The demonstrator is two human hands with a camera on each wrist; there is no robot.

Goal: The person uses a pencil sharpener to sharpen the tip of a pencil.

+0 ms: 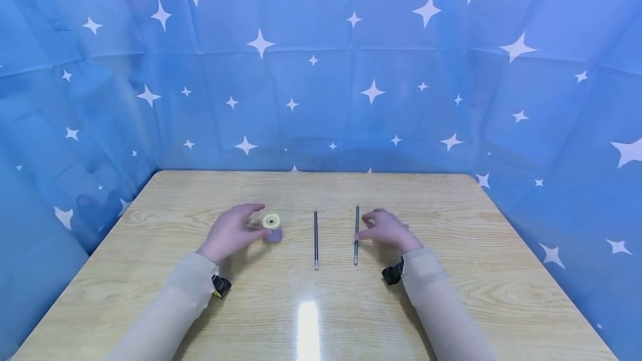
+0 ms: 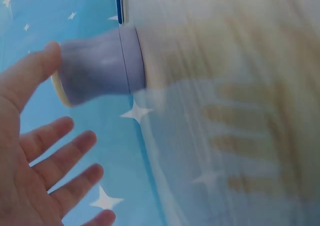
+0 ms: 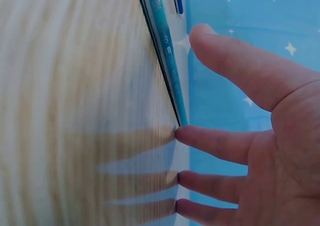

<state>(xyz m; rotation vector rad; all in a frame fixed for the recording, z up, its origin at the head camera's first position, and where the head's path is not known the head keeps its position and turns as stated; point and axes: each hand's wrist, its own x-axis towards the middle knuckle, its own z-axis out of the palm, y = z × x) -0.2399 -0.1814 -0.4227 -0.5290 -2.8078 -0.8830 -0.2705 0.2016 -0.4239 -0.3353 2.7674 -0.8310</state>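
Note:
A small lavender pencil sharpener (image 1: 273, 234) with a cream top and a hole in it stands upright on the table. My left hand (image 1: 233, 232) is beside it on the left, fingers spread; in the left wrist view the thumb reaches the rim of the sharpener (image 2: 97, 66). A teal pencil (image 1: 356, 252) lies lengthwise on the table, right of a dark blue pencil (image 1: 316, 241). Over at the teal pencil, my right hand (image 1: 388, 230) has its thumb apart from the fingers. Several fingertips touch the tabletop near the pencil (image 3: 165, 46) in the right wrist view.
The light wooden table (image 1: 271, 316) has rounded far corners and ends at a blue curtain (image 1: 321, 110) with white stars, which also hangs at both sides. A bright light reflection lies on the near part of the tabletop.

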